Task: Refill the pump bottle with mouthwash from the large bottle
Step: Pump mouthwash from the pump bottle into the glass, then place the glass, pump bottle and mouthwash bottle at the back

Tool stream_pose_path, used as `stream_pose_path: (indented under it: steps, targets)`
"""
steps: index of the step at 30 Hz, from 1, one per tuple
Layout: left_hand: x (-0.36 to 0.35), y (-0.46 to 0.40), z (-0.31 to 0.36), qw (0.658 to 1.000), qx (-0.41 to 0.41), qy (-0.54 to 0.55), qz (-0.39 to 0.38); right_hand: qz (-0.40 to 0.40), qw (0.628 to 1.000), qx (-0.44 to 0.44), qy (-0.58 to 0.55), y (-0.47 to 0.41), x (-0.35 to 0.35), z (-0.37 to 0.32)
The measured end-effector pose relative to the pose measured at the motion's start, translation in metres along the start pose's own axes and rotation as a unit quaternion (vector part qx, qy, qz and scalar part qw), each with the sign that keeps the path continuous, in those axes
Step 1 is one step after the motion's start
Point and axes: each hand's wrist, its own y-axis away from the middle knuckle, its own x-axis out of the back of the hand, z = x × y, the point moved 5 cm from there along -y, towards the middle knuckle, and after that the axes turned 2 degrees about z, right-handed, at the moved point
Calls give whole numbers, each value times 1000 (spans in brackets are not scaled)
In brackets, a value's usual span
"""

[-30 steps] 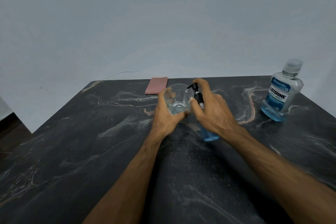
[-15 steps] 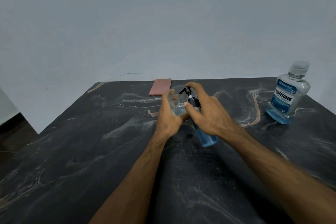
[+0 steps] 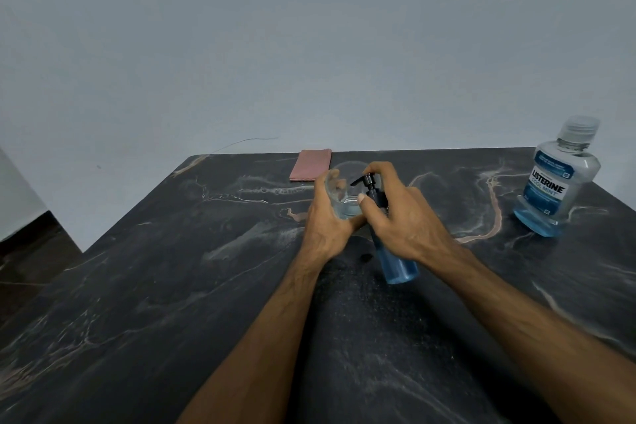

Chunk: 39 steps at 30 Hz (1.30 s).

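Note:
My right hand [image 3: 404, 220] grips the small pump bottle [image 3: 395, 263], blue liquid inside, tilted with its black pump head [image 3: 368, 181] pointing left over a clear glass [image 3: 346, 198]. My index finger rests on top of the pump. My left hand [image 3: 327, 225] wraps around the glass from the left and holds it just above the table; a little clear liquid lies at its bottom. The large Listerine bottle [image 3: 559, 182] stands upright with its clear cap on at the far right of the dark marble table [image 3: 172, 268], well apart from both hands.
A pink folded cloth [image 3: 310, 164] lies at the table's back edge, just behind the glass. A thin wire runs along the wall behind. The table's left edge drops off to a dark floor [image 3: 27, 251].
The pump head has risen under my right index finger. Both hands stay together with glass and bottle; the view has shifted slightly left, so the large bottle sits further right.

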Motion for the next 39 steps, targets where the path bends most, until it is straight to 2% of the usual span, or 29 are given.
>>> stream_pose_path:
  steps: [14,30,39]
  targets:
    - [3,-2,-4,1000,-9,-12,20,126,982,-84,-113,-3,30,30]
    - [0,-12,-14,999,-12,-9,30,98,973,-126,-168,8,24,51]
    - [-1,-16,-19,999,-5,-17,33,79,979,-121,-142,18,33,50]
